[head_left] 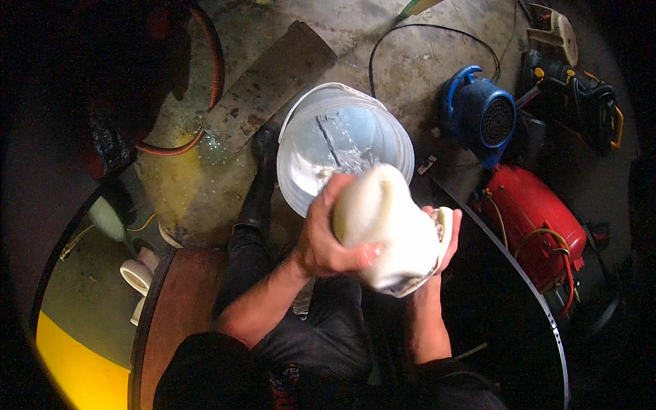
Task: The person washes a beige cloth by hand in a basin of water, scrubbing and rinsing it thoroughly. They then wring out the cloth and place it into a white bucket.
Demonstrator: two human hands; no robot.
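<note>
Between both hands I hold a bulky, rounded white vessel (383, 229), tilted over the near rim of a translucent plastic bucket (292, 195). My left hand (328, 236) wraps around its left side, thumb toward me. My right hand (447, 242) grips the right end, most of its fingers hidden behind the vessel. A thin band or edge runs around that end; its exact form is unclear. Water (352, 160) splashes inside the bucket below the vessel, and a dark stick-like strip (326, 140) shows there. The bucket's white handle (301, 102) rests against the far left rim.
Right of the bucket stand a blue blower (488, 113) and a red tank (536, 225) with hoses. A black and yellow machine (577, 99) lies beyond. Far left, an orange hose (213, 61) curves beside a flat board (273, 82). A black cable (437, 26) crosses the floor.
</note>
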